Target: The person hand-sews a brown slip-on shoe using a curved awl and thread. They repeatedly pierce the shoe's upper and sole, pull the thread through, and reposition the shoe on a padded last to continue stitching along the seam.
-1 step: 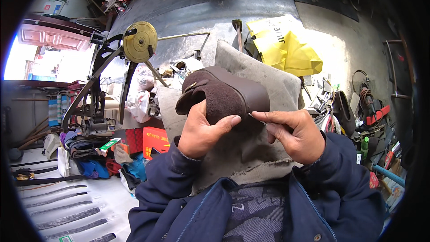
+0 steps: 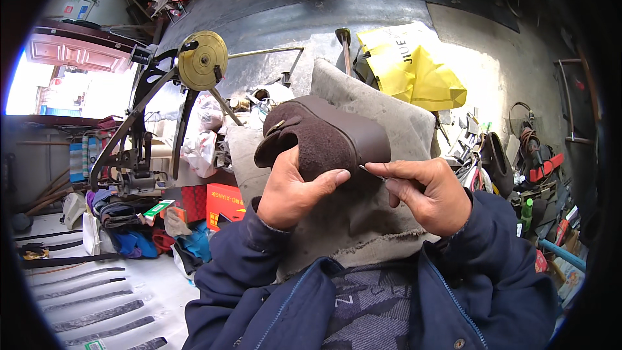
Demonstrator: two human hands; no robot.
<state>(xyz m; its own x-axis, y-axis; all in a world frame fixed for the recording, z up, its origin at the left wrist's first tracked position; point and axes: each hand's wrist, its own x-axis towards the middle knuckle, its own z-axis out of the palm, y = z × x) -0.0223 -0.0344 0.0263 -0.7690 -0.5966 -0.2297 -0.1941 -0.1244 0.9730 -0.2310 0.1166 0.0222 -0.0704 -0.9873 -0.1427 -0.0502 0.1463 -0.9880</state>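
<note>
A dark brown shoe (image 2: 327,135) with a fuzzy upper and a smooth brown sole is tilted on its side over my lap. My left hand (image 2: 299,189) grips it by the opening, thumb pressed on the fuzzy upper and the other fingers partly hidden inside. Pinched between the thumb and forefinger of my right hand (image 2: 424,193) is a thin metal pin-like tool (image 2: 372,172). Its tip is at the seam between upper and sole; whether it pierces the shoe I cannot tell. A worn grey cloth (image 2: 389,223) covers my lap beneath both hands.
At the left stands a hand-cranked sewing machine with a brass-coloured wheel (image 2: 203,61). Beyond the cloth lies a yellow bag (image 2: 414,68). A red box (image 2: 224,204) and dark strips (image 2: 97,315) lie at the left; cluttered tools, including a green bottle (image 2: 527,210), are at the right.
</note>
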